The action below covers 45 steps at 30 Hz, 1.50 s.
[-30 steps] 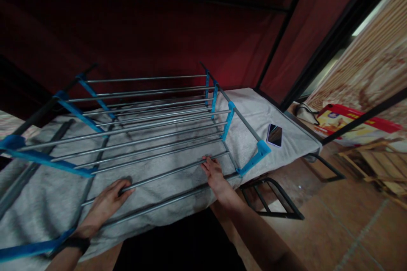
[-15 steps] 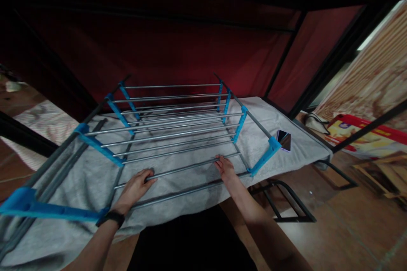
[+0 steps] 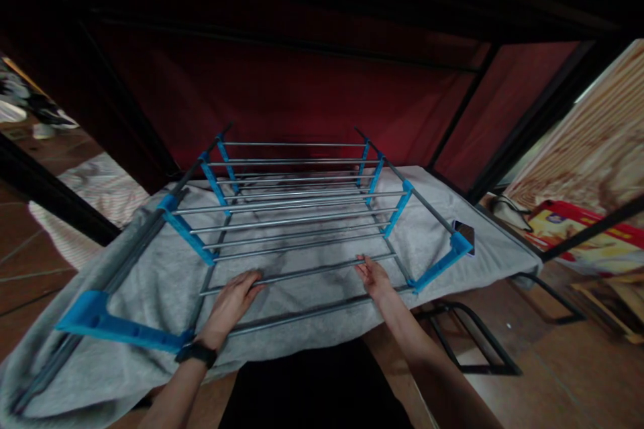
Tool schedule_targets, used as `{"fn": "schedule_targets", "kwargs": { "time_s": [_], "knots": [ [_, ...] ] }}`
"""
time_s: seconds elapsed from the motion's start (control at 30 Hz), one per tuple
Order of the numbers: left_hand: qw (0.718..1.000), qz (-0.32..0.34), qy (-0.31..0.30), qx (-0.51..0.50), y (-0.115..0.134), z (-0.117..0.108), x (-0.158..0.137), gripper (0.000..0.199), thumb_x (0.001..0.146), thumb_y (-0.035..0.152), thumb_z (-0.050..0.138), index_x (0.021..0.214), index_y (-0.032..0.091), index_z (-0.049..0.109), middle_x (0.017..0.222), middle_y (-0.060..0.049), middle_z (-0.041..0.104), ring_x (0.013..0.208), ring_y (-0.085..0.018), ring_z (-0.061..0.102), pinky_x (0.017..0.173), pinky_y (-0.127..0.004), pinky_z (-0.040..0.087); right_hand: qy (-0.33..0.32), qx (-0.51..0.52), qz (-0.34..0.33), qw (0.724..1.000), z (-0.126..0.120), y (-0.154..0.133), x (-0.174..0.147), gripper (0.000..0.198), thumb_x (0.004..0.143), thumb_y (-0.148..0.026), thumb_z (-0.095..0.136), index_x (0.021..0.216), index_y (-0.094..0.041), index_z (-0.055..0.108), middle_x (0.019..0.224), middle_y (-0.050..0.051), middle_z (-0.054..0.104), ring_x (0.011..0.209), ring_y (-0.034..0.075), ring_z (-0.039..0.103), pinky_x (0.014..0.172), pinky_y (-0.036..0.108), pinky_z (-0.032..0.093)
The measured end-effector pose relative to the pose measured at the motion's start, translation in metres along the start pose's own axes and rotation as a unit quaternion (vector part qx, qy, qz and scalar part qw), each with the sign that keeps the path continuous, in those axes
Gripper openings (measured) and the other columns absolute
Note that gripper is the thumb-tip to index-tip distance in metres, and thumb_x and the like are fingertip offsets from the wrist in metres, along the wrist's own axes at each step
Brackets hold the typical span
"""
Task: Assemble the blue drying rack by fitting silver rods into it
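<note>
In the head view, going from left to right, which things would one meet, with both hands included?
Striped cloth → left hand → right hand → smartphone → red-and-yellow box.

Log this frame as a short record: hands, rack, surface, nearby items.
left_hand: left hand holding metal rod near its left end
right_hand: right hand holding the same rod near its right end
rack: metal rods, blue brackets
surface: grey cloth under rack
nearby: phone on cloth, partly behind right front bracket
</note>
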<state>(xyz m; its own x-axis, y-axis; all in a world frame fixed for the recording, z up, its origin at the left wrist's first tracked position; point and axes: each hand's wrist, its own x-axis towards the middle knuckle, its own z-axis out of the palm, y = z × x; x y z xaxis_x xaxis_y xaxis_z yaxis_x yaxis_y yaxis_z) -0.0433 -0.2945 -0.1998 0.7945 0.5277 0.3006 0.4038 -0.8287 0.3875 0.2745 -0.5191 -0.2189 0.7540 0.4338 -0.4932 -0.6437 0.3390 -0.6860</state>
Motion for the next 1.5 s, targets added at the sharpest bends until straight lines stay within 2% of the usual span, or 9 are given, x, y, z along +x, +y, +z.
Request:
{"fn": "schedule_targets", "kwargs": {
  "time_s": [0.17, 0.33, 0.53, 0.63, 0.87, 1.1, 1.33, 1.5],
  "knots": [
    [0.999, 0.01, -0.021, 0.025, 0.003, -0.005, -0.002, 0.038, 0.096, 0.047, 0.043, 0.104, 0.021, 0.069, 0.108, -0.01, 0.073, 0.102, -0.027, 0.067, 0.094, -0.043, 0.05, -0.029, 0.006, 0.003, 1.0, -0.005, -0.003, -0.004, 0.012, 0.072, -0.018, 0.074, 0.074, -0.022, 0.063, 0.08, 0.001, 0.074, 0.08, 0.017, 0.07, 0.083, 0.034, 0.058],
    [0.998, -0.002, -0.029, 0.051, 0.001, -0.012, -0.008, 0.036, 0.097, 0.046, 0.043, 0.106, 0.025, 0.071, 0.108, -0.007, 0.073, 0.102, -0.025, 0.067, 0.095, -0.041, 0.048, -0.028, 0.029, 0.023, 0.999, -0.017, -0.016, -0.005, 0.01, 0.072, -0.015, 0.069, 0.078, -0.022, 0.066, 0.085, 0.001, 0.074, 0.082, 0.014, 0.07, 0.084, 0.029, 0.056],
    [0.998, -0.016, -0.01, 0.064, -0.006, -0.022, -0.029, 0.04, 0.096, 0.051, 0.044, 0.11, 0.025, 0.069, 0.111, -0.008, 0.072, 0.102, -0.026, 0.066, 0.095, -0.042, 0.047, -0.023, 0.005, -0.007, 1.0, -0.042, -0.033, -0.009, 0.021, 0.065, -0.015, 0.075, 0.083, -0.023, 0.067, 0.089, 0.0, 0.074, 0.089, 0.014, 0.07, 0.092, 0.029, 0.055],
    [0.998, -0.014, -0.011, 0.055, -0.002, -0.027, -0.038, 0.036, 0.096, 0.05, 0.045, 0.108, 0.025, 0.069, 0.104, -0.007, 0.072, 0.098, -0.025, 0.066, 0.091, -0.04, 0.048, -0.036, -0.012, -0.015, 0.999, -0.052, -0.04, -0.01, 0.025, 0.064, -0.019, 0.08, 0.085, -0.023, 0.068, 0.092, 0.0, 0.074, 0.091, 0.014, 0.07, 0.095, 0.03, 0.054],
    [0.998, -0.014, 0.03, 0.058, 0.016, -0.031, -0.051, 0.028, 0.099, 0.039, 0.044, 0.1, 0.023, 0.066, 0.092, -0.006, 0.07, 0.089, -0.022, 0.064, 0.084, -0.037, 0.046, 0.01, 0.004, 0.026, 1.0, -0.067, -0.065, -0.006, 0.019, 0.069, -0.018, 0.079, 0.084, -0.023, 0.068, 0.083, -0.003, 0.072, 0.078, 0.011, 0.069, 0.082, 0.023, 0.059],
    [0.994, -0.01, 0.043, 0.096, 0.022, -0.027, -0.061, 0.025, 0.099, 0.033, 0.045, 0.104, 0.022, 0.067, 0.097, -0.006, 0.07, 0.093, -0.023, 0.063, 0.091, -0.04, 0.042, 0.028, -0.001, 0.023, 0.999, -0.068, -0.07, -0.024, 0.009, 0.078, -0.017, 0.067, 0.081, -0.025, 0.067, 0.075, -0.002, 0.067, 0.069, 0.012, 0.068, 0.068, 0.023, 0.06],
    [0.99, -0.047, 0.042, 0.123, 0.019, -0.024, -0.067, 0.026, 0.099, 0.03, 0.042, 0.105, 0.023, 0.066, 0.101, -0.007, 0.07, 0.095, -0.023, 0.063, 0.092, -0.04, 0.043, 0.028, -0.028, 0.046, 0.998, -0.084, -0.073, -0.023, 0.012, 0.082, -0.016, 0.061, 0.08, -0.025, 0.068, 0.081, 0.0, 0.069, 0.079, 0.012, 0.07, 0.074, 0.025, 0.061],
    [0.991, -0.032, 0.054, 0.12, 0.022, -0.025, -0.072, 0.022, 0.099, 0.028, 0.045, 0.107, 0.02, 0.064, 0.099, -0.007, 0.07, 0.092, -0.022, 0.063, 0.088, -0.039, 0.044, 0.016, -0.073, -0.001, 0.997, -0.099, -0.069, -0.018, 0.014, 0.076, -0.017, 0.064, 0.086, -0.025, 0.07, 0.102, 0.004, 0.073, 0.099, 0.018, 0.069, 0.09, 0.034, 0.058]
  ]
}}
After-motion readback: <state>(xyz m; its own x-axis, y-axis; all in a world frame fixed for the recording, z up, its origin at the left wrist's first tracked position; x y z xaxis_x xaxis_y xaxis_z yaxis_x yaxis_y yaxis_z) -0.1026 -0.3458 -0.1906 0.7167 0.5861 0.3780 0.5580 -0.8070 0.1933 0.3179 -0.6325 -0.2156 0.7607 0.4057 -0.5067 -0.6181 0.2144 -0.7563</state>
